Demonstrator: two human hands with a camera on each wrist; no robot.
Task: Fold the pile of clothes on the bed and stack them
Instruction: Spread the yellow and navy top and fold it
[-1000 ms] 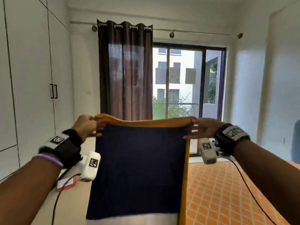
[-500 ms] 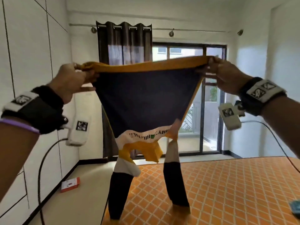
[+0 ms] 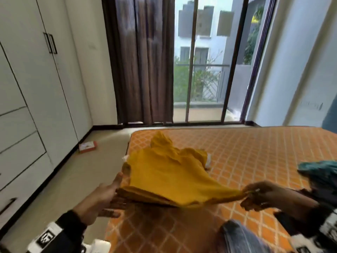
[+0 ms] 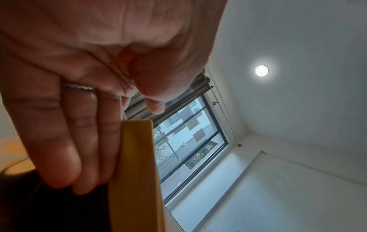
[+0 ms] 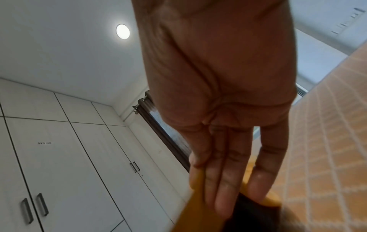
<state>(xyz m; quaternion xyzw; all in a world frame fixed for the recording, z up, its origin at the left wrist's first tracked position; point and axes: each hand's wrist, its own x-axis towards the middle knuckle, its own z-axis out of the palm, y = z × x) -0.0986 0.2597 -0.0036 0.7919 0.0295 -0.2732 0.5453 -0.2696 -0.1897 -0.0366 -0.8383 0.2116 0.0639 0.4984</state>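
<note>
The right hand (image 3: 269, 196) pinches one corner of the yellow garment (image 3: 169, 178) between the thumb and the fingers; in the right wrist view the fingers (image 5: 224, 180) lie straight under the cloth (image 5: 190, 211) and press it. The left hand (image 3: 102, 196) holds the other near corner: its fingers (image 4: 65, 141) are straight and close together under the yellow edge (image 4: 137, 164), and the thumb is bent above, so the cloth is held between them. The near edge of the garment is stretched between the two hands, a little above the bed (image 3: 255, 148). The far part of the garment lies bunched on the orange sheet with the white diamond pattern, near the left far corner of the bed.

At the right edge of the head view, a blue-green piece of clothing (image 3: 321, 172) lies on the bed. On the floor beside the white wardrobe (image 3: 36, 88) there is a small red and white box (image 3: 87, 146). Behind the bed, a dark curtain (image 3: 142, 61) hangs beside the big window (image 3: 209, 61).
</note>
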